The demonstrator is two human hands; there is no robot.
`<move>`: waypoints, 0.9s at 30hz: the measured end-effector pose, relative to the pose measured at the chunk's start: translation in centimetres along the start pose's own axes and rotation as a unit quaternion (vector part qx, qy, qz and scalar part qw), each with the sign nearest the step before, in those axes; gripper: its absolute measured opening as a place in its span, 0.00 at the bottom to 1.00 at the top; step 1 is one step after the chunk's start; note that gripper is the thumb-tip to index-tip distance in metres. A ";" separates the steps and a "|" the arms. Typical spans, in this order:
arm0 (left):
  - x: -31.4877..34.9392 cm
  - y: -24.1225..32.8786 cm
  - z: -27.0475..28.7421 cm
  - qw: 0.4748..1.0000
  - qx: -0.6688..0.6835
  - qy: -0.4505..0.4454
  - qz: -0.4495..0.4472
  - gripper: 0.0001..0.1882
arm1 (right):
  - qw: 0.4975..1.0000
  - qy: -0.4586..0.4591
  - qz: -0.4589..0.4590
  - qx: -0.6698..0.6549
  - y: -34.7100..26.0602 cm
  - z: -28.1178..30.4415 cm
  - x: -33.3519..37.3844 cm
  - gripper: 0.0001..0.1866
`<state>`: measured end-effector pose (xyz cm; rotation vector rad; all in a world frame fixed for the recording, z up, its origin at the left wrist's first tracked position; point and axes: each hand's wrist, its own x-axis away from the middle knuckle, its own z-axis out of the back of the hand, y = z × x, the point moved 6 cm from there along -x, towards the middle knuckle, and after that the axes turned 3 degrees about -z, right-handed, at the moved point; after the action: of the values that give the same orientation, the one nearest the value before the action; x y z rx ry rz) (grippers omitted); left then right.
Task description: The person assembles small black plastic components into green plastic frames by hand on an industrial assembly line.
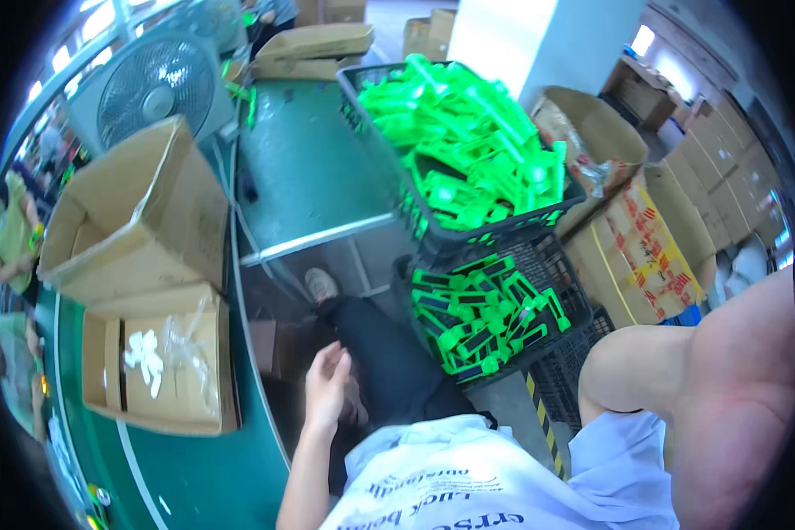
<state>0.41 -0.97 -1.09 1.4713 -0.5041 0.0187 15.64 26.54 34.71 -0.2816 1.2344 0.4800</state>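
My left hand hangs low over my dark trousers, left of the black crates. Its fingers are loosely curled in and pressed together, with nothing showing in them. My right arm is bent and raised very close to the camera; the hand itself lies outside the picture. A black plastic crate stands ahead, heaped with bright green plastic parts. Below and nearer, a second black crate contains green pieces with dark strips. Neither hand touches the crates.
At left, a green worktable carries a tall open carton and a shallow carton with white pieces and clear plastic. A fan stands behind. Large cartons crowd the right, near a pillar. People work at far left.
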 end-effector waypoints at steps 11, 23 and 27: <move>0.2 0.4 -1.9 0.999 0.012 -0.038 -0.016 0.24 | 0.988 0.051 -0.086 0.122 3.8 1.8 2.5 0.07; -0.2 -1.5 -1.1 0.999 -0.027 -0.018 -0.011 0.19 | 0.701 -0.409 -0.463 0.357 31.2 -13.4 20.4 0.25; -0.7 -0.5 -2.0 1.000 -0.012 -0.026 -0.009 0.19 | 0.745 -0.217 -0.601 0.191 32.9 -11.8 21.5 0.18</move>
<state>0.58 1.09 -1.80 1.4556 -0.5305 -0.0402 -5.13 53.95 12.34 -0.5100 0.4614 -0.8046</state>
